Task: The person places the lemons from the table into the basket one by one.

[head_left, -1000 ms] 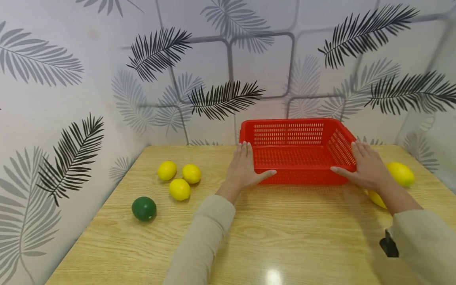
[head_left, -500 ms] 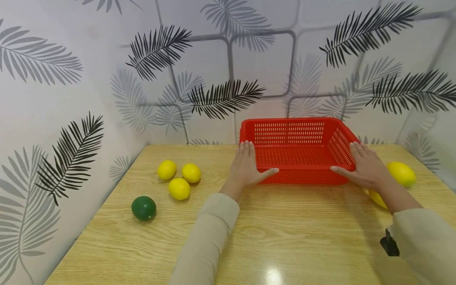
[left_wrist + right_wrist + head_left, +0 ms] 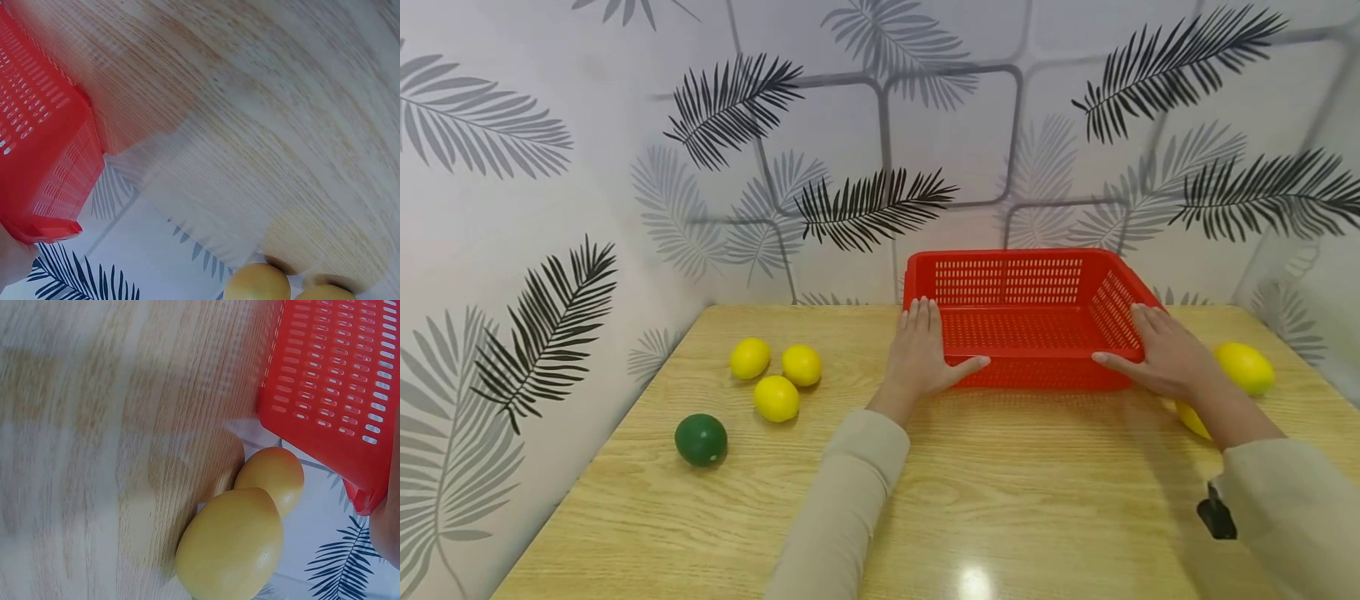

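A red plastic basket (image 3: 1030,373) with slotted walls stands on the wooden table near the back wall. My left hand (image 3: 917,354) lies over its near left corner, fingers straight and pointing away, thumb spread along the front wall. At the near right corner, my right hand (image 3: 1168,354) touches the rim with straight fingers, its thumb pointing inward along the front. In the right wrist view, a large yellow fruit (image 3: 231,547) and another yellow fruit (image 3: 275,478) sit beside the basket. My right forearm partly hides them in the head view.
Three lemons (image 3: 777,398) are grouped on the table's left side. Nearer me lies a dark green oval fruit (image 3: 701,440). Leaf-patterned walls border the table (image 3: 1000,492) at the back and left. A small black object (image 3: 1216,512) is by my right sleeve.
My left hand has slid slightly right along the basket, and my right hand has shifted slightly left. The basket and the fruits look unmoved.
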A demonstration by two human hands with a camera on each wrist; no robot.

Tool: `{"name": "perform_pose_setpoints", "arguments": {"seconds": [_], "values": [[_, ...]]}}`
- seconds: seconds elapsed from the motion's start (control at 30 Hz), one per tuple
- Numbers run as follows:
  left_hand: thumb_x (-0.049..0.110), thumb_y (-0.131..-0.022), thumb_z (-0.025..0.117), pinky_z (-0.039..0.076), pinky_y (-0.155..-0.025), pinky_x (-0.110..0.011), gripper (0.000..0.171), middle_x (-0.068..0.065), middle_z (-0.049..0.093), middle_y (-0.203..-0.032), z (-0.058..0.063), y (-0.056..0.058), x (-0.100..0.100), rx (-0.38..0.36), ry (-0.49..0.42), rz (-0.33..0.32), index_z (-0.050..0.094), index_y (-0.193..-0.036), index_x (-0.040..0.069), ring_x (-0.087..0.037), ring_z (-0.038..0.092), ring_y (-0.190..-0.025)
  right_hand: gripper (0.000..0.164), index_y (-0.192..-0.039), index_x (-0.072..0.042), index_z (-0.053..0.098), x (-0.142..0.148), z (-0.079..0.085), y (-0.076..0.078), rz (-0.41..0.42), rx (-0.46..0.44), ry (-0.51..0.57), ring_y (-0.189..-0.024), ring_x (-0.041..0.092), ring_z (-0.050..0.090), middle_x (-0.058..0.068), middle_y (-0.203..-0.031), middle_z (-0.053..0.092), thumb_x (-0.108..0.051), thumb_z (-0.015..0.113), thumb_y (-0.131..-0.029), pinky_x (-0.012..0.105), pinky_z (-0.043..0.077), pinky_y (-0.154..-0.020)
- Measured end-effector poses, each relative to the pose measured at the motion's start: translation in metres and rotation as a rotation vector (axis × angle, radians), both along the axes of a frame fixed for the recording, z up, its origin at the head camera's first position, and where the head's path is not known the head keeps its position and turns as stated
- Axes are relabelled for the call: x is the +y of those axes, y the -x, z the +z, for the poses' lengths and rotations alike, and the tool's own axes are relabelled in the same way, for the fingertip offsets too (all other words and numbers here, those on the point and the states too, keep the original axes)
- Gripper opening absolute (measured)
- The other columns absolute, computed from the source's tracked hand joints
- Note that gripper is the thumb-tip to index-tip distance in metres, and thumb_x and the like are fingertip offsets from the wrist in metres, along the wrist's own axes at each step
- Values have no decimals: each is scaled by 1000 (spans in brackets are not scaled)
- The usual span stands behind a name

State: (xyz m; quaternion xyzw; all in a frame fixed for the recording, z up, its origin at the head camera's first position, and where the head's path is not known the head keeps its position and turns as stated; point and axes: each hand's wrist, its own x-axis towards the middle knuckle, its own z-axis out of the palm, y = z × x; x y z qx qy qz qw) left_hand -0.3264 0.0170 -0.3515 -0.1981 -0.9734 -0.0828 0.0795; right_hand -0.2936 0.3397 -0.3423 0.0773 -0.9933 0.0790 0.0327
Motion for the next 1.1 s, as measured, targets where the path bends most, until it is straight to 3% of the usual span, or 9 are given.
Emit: {"name": "perform_pose_setpoints", "arguments": {"seconds": [0.5, 1.1], "values": [[75, -83, 32, 8, -119, -37, 101, -14, 11, -156, 1, 0, 3, -27, 66, 54, 11, -148, 1, -28, 12, -145, 106, -138, 21, 6, -1, 3, 0, -13, -34, 4, -131, 56, 12, 43, -142, 12, -65, 41, -87, 62, 10, -109], [72, -85, 31, 9, -119, -36, 98, -14, 11, -156, 0, 0, 1, -37, 55, 46, 10, -148, 0, -27, 12, -145, 105, -137, 22, 13, -2, -1, -2, -19, -15, -21, -130, 56, 16, 44, -140, 17, -66, 40, -86, 62, 12, -109]]}}
